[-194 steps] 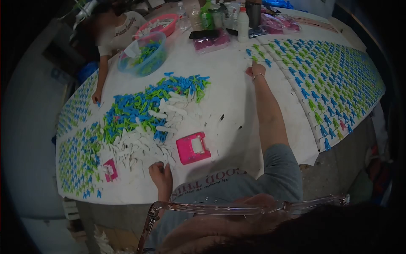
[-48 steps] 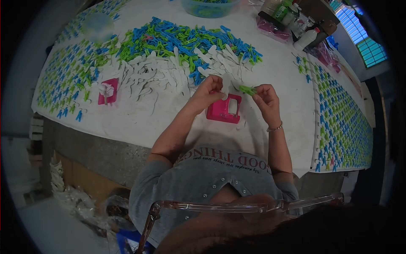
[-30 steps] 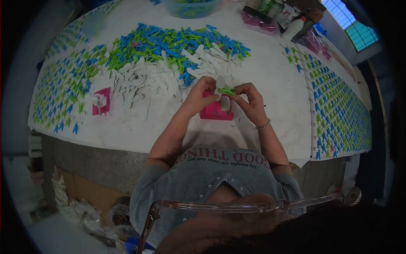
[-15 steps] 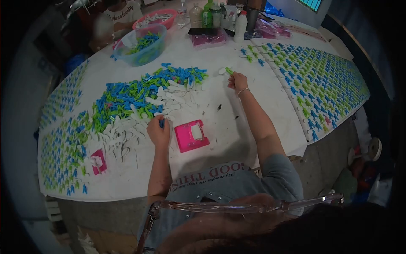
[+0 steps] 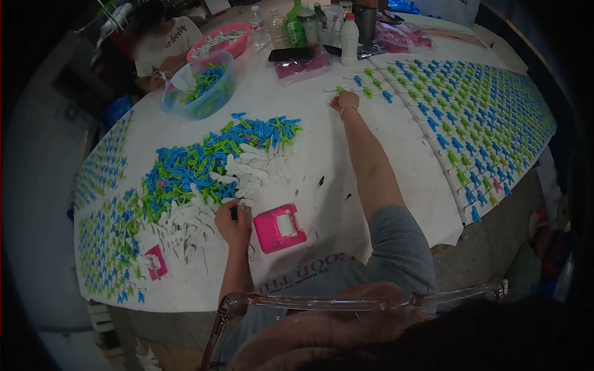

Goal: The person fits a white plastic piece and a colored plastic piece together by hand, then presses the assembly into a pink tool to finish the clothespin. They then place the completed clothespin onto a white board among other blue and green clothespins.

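Right hand (image 5: 348, 101) now farther out, beside clip rows' (image 5: 365, 83) near edge.

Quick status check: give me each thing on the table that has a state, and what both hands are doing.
left hand: closed on a small dark piece, at the edge of the white pieces
right hand: stretched far out, fingers down at a green clip
green clip: lying at the end of a laid-out row
pink block: flat on the table, untouched
clear bowl: partly filled with clips
white bottle: upright, capped
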The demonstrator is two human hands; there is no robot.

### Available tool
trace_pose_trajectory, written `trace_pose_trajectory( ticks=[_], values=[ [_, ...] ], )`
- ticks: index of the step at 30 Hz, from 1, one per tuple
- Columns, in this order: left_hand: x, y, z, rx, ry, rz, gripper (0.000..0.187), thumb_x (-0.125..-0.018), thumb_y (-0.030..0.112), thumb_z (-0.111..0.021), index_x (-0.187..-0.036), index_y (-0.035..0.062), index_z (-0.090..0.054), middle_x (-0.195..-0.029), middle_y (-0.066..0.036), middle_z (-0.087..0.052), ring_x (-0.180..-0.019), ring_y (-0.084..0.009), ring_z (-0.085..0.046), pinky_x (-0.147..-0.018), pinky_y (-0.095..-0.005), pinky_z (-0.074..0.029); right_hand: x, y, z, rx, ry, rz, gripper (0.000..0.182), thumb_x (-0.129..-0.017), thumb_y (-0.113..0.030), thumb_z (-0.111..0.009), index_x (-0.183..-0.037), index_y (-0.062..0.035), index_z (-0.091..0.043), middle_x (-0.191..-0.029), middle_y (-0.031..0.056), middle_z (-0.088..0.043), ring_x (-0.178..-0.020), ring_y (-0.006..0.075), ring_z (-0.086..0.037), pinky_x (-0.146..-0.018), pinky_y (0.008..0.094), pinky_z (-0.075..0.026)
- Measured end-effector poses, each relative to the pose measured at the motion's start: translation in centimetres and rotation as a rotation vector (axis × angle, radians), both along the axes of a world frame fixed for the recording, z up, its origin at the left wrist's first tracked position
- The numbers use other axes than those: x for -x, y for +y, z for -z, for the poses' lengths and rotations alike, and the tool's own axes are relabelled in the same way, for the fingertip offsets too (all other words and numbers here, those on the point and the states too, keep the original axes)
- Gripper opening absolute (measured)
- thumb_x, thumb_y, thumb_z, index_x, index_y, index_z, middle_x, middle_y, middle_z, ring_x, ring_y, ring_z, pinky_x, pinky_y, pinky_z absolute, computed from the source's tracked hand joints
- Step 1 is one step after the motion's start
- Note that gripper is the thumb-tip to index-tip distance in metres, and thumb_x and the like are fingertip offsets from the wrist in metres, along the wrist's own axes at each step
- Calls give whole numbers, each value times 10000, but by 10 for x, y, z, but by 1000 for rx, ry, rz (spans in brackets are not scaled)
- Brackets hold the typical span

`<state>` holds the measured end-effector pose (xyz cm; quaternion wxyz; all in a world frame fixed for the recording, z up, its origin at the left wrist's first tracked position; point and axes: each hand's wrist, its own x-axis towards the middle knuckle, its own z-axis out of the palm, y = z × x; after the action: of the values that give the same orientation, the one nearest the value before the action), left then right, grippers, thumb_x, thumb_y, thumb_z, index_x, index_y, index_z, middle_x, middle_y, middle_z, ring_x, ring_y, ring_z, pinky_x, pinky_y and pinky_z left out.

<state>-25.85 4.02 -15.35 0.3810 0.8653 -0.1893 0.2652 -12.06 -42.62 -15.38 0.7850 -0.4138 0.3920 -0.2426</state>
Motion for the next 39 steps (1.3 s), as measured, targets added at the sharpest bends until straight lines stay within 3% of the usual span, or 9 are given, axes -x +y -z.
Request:
trace_pose_trajectory(
  ticks=[3,15,22,24,28,31,34,36,39],
  values=[
    [-2,-1,3,24,36,-27,133,-761,92,-630,-884,42,-623,-826,-133,-629,-769,-318,-590,-701,-404,-452,-7,-9,2,39,0,54,231,-931,-74,-397,-856,63,-567,-719,175,-622,-573,260,-637,-486,362,-574],
    [-3,-1,7,84,94,-16,116,-780,87,-628,-883,32,-623,-827,-135,-626,-751,-297,-590,-690,-381,-456,-26,-13,6,121,20,-43,193,-892,-80,-419,-882,67,-545,-738,181,-621,-606,261,-638,-545,379,-594],
    [-5,3,13,45,75,-10,118,-787,80,-621,-896,34,-622,-837,-130,-622,-754,-292,-586,-686,-378,-455,-22,-7,4,162,-4,101,212,-905,-88,-401,-865,68,-539,-710,180,-617,-563,269,-638,-508,383,-592],
    [-4,4,13,32,98,17,116,-848,43,-593,-942,-21,-613,-869,-99,-590,-741,-181,-569,-686,-292,-463,-21,-8,4,156,-9,122,218,-910,-92,-395,-865,68,-536,-707,181,-616,-556,269,-638,-503,386,-592],
    [-4,4,12,10,70,21,118,-851,44,-591,-947,-21,-612,-869,-96,-586,-741,-176,-565,-685,-289,-461,-21,-10,5,125,-15,155,225,-919,-101,-393,-866,64,-536,-715,176,-617,-572,262,-640,-508,393,-596],
    [-3,3,11,5,92,18,121,-851,46,-593,-951,-19,-611,-875,-97,-581,-748,-179,-564,-689,-296,-463,-20,-10,5,105,-15,174,231,-923,-107,-397,-859,62,-542,-725,173,-619,-581,258,-641,-511,392,-597],
    [-3,1,9,80,104,-11,114,-784,60,-619,-895,33,-621,-832,-123,-617,-747,-280,-579,-682,-370,-451,-16,-7,-1,130,-2,161,239,-927,-113,-402,-859,65,-547,-732,172,-623,-584,253,-642,-514,388,-597],
    [-3,3,11,0,76,10,121,-851,41,-594,-957,-16,-611,-890,-99,-579,-754,-184,-567,-693,-300,-468,-17,-6,-1,160,12,142,243,-929,-117,-405,-863,68,-549,-734,172,-626,-583,251,-643,-516,384,-597],
    [-3,3,11,-4,79,19,121,-851,36,-590,-960,-14,-610,-896,-102,-584,-754,-184,-572,-691,-295,-471,-25,-13,3,176,57,59,244,-923,-113,-412,-864,70,-562,-735,176,-635,-582,247,-646,-520,368,-594]
  ],
)
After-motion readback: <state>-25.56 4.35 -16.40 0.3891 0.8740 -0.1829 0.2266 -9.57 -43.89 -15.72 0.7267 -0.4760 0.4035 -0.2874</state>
